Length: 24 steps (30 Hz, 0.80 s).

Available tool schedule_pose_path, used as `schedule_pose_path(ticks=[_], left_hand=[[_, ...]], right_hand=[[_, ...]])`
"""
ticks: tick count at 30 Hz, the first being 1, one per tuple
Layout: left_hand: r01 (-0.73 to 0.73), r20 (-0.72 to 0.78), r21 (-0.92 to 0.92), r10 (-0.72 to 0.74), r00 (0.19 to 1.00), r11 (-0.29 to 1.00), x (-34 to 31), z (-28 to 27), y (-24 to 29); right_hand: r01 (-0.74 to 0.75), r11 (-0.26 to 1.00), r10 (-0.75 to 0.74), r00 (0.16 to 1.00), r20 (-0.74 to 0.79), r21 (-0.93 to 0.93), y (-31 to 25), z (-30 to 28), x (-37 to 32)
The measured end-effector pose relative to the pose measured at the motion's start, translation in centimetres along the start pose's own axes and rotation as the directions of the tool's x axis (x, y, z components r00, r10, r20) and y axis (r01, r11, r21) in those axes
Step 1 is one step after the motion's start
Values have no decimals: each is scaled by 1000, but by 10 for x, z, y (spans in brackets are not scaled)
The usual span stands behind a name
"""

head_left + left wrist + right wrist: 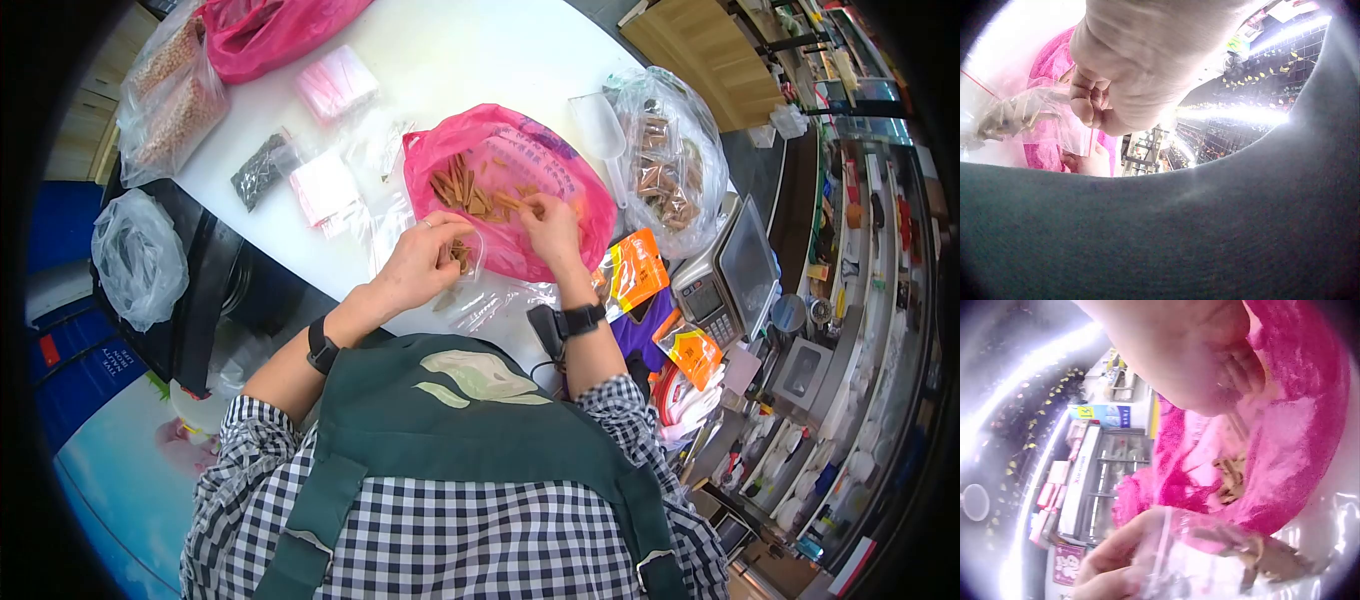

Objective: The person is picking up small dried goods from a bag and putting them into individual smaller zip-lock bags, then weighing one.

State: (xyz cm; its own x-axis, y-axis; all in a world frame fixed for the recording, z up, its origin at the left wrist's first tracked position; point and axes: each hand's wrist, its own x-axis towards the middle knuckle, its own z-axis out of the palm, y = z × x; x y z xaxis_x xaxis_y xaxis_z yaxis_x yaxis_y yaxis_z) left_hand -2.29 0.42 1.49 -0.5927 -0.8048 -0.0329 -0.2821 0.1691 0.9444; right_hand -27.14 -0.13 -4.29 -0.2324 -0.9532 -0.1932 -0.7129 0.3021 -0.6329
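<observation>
My left hand [415,265] grips the mouth of a small clear zip bag [1175,565] with brown bark strips [1272,559] inside. In the left wrist view, the same bag hangs below my curled fingers [1088,100]. A pink plastic bag [430,140] lies spread open on the table, with a pile of cinnamon-like bark strips [462,188] in it. Over the pile's right side, my right hand [553,235] pinches a bark strip [512,202] between thumb and fingers. Its fingertips are partly hidden in the right wrist view.
Flat zip bags [490,305] lie by the table's near edge. To the right are a clear scoop [600,130], a bag of brown packets [665,170], orange pouches [635,270] and a scale [710,295]. Bags of beige pellets [180,115] stand far left.
</observation>
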Motion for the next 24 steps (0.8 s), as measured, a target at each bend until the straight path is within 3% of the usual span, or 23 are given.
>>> schedule_pose_path(ticks=[2, 4, 5, 9, 13, 14, 17, 21, 23, 24], left_hand=[[15, -7, 9, -15, 1000, 1000, 0, 1, 0], [19, -33, 2, -19, 999, 1000, -2, -1, 3], [20, -27, 6, -20, 999, 1000, -3, -1, 3], [-22, -9, 19, 22, 1000, 1000, -3, 0, 10], [-61, 50, 36, 59, 997, 997, -1, 2, 12], [-62, 51, 41, 60, 997, 997, -2, 2, 11], [-97, 18, 23, 97, 995, 995, -3, -2, 9], [-44, -3, 8, 44, 999, 999, -9, -6, 3], [-37, -18, -9, 37, 999, 999, -8, -6, 3], [-26, -19, -14, 26, 999, 1000, -7, -6, 4]], right_hand=[[85, 996, -83, 996, -39, 35, -8, -13, -13], [164, 923, -144, 986, -84, 347, -47, -44, -37], [161, 922, -139, 987, -86, 352, -64, -58, -49], [299, 918, -329, 941, 80, 261, -109, -89, -77], [491, 866, -500, 843, 199, 94, -107, -56, -78], [468, 881, -469, 841, 270, 73, -103, -48, -77], [436, 895, -445, 885, 139, 91, -106, -44, -77], [321, 943, -331, 933, 144, 90, -109, -57, -77], [596, 802, -596, 803, 7, 43, -107, -52, -81], [596, 802, -597, 802, 7, 41, -106, -44, -83]])
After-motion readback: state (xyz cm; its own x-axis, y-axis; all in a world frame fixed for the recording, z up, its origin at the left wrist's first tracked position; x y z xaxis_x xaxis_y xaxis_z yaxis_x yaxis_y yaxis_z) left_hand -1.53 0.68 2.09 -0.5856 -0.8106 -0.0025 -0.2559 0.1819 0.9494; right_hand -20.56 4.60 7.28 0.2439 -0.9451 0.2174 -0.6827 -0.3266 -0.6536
